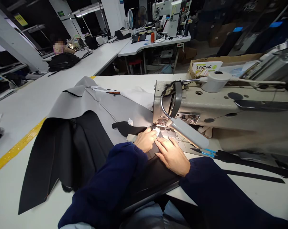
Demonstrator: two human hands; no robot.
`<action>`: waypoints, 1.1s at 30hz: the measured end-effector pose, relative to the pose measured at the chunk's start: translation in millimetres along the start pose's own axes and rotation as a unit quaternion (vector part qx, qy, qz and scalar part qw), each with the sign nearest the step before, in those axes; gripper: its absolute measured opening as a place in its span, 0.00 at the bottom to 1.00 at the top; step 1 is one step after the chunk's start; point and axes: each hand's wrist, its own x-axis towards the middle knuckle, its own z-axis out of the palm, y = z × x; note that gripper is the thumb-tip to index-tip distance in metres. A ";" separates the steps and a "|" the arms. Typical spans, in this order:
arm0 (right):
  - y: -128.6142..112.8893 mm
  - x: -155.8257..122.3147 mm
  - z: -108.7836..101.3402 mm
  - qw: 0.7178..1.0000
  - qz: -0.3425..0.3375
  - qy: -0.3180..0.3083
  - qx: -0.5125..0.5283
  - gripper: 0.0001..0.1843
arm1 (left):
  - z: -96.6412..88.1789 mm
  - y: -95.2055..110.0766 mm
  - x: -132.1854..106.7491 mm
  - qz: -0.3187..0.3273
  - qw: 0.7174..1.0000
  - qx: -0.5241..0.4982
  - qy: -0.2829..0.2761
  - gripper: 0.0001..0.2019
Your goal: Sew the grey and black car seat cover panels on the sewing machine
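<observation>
A person in dark blue sleeves sits at an industrial sewing machine on a white tabletop. The left hand is curled, its fingertips pinching a small white tag right at the needle area under the machine's lit lamp. The right hand lies flat with fingers spread, pressing down on black fabric just in front of the needle. That black fabric runs from the machine back toward the person's lap. To the left, a larger garment piece lies spread over the tabletop — grey on one face, black on the other. Scissors with blue handles rest just right of the right hand, beside long black strips. Far off to the left, another person sits at a long tabletop.
</observation>
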 end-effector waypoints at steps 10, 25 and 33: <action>4.6 7.6 0.8 1.000 -0.010 0.000 -0.009 0.24 | -1.8 -8.2 11.5 0.039 0.998 -0.035 -0.033 0.16; -24.4 2.8 -8.8 0.967 -0.157 -0.161 0.120 0.43 | -7.0 -18.0 11.2 0.055 0.997 -0.055 0.001 0.11; -48.9 10.4 -0.7 0.980 -0.103 -0.099 0.140 0.40 | -6.6 12.9 11.8 0.000 0.998 -0.018 -0.057 0.11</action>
